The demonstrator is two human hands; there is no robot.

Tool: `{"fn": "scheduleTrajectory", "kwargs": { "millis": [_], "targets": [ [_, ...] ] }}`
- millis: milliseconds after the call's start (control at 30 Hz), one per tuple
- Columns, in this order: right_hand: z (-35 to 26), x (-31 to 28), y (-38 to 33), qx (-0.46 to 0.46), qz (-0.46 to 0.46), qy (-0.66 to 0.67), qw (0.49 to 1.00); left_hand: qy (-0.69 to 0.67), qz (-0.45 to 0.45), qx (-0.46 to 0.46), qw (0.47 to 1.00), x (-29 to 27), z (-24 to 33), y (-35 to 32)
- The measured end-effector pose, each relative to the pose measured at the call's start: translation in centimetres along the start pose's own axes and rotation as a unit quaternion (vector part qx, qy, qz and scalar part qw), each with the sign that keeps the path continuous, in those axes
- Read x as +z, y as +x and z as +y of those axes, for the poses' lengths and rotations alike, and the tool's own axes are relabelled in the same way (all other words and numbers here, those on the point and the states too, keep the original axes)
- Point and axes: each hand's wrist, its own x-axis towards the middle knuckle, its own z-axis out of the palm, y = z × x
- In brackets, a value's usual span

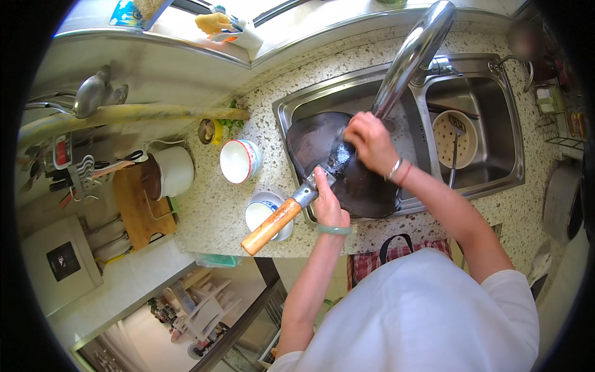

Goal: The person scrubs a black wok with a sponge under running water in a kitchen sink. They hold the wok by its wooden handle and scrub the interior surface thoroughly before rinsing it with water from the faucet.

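Note:
A dark wok lies tilted over the left basin of the steel sink, its wooden handle pointing toward the lower left. My left hand is closed round the metal neck of that handle, with the thumb on top. Inside the wok, beneath the chrome faucet, my right hand presses down with curled fingers. Whatever those fingers hold is mostly hidden. Bright wet or foamy patches show on the wok beside them.
Left of the sink stand a red-rimmed bowl and stacked white bowls. A beige colander and a slotted turner sit in the right basin. A white pot and a wooden board are farther left.

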Motion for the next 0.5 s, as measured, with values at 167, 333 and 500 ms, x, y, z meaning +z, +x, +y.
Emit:
{"fn": "scheduleTrajectory", "kwargs": {
  "millis": [167, 333, 500],
  "targets": [
    [-4.6, -1.2, -1.9, -0.101, -0.065, -0.004, 0.993, -0.009, -0.012, 0.027, 1.000, -0.4, -0.6, 0.4],
    [-1.5, -0.4, -0.1, -0.046, -0.015, -0.007, 0.999, 0.013, -0.006, 0.000, 1.000, 0.5, -0.1, 0.2],
    [-2.0, -0.4, -1.3, -0.034, -0.014, -0.001, 0.999, -0.007, -0.003, 0.026, 1.000, 0.9, -0.1, -0.2]
  ]
}}
